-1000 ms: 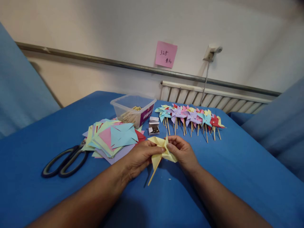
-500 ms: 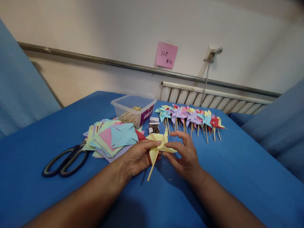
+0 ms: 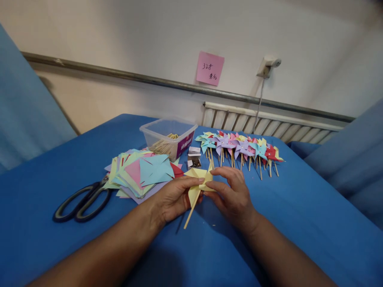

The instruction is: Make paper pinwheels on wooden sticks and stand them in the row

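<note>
Both hands meet over the middle of the desk (image 3: 299,207): the left hand (image 3: 175,197) pinches the yellow pinwheel (image 3: 199,179) at its stick, and the right hand (image 3: 233,195), open half a second ago, now closes its fingers on the folded paper tips.

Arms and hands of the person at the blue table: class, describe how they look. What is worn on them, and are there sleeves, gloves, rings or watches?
Both forearms are bare as far as the head view shows; no sleeve reaches into the picture. The left hand and the right hand wear no gloves. No ring, watch, bracelet or marking is visible on either hand or wrist.
</note>
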A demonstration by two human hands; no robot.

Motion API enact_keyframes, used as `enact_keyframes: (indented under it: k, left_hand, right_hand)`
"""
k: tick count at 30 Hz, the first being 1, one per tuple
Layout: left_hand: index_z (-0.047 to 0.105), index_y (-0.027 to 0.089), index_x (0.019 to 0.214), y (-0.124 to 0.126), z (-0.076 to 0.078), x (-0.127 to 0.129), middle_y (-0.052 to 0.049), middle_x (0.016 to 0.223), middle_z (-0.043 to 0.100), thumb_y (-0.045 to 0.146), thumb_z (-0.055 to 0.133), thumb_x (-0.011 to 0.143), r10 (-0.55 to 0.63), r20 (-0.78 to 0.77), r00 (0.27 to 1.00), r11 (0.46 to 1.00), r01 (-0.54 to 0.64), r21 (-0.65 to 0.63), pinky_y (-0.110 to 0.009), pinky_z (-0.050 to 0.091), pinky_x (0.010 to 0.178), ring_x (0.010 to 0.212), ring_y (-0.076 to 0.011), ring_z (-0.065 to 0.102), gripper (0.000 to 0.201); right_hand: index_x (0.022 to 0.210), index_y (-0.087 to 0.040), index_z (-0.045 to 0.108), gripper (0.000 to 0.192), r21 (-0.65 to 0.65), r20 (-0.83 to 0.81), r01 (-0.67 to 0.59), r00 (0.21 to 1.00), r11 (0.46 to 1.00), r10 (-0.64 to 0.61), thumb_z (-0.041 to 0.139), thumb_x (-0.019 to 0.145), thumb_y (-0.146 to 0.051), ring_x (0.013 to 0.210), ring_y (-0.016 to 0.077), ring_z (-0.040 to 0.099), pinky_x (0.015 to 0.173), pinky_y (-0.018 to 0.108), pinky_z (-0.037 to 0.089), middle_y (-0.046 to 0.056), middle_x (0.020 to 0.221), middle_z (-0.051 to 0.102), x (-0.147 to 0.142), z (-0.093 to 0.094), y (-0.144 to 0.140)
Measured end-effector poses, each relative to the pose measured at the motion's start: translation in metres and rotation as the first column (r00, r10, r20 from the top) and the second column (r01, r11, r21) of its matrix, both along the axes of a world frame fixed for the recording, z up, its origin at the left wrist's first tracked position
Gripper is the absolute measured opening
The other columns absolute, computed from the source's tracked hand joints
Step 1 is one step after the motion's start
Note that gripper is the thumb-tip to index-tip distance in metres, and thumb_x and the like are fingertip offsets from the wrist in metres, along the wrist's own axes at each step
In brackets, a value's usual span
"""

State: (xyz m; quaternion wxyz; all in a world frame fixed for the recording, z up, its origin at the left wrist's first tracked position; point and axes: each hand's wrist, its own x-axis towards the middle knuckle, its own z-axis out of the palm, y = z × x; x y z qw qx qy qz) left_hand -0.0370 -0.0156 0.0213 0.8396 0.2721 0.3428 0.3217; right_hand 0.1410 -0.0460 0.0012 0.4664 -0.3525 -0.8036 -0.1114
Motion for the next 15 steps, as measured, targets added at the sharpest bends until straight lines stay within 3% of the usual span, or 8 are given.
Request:
enact_keyframes:
  k: [15]
  left_hand:
    - [0.068, 0.011, 0.092, -0.0015, -0.0007, 0.0010, -0.003, 0.069, 0.068, 0.014, 0.068, 0.075, -0.027, 0.054, 0.998, 0.999, 0.025, 0.039, -0.022, 0.048, 0.061, 0.058, -0.0114, 0.061, 0.018]
  right_hand:
    - [0.103, -0.025, 0.060, 0.020, -0.009, 0.002, -0.016, 1.000, 1.000, 0.016, 0.064, 0.084, -0.025, 0.105, 0.0230, 0.057, 0.089, 0.042, 0.043, 0.007, 0.111, 0.062, -0.0015, -0.0034, -0.0003]
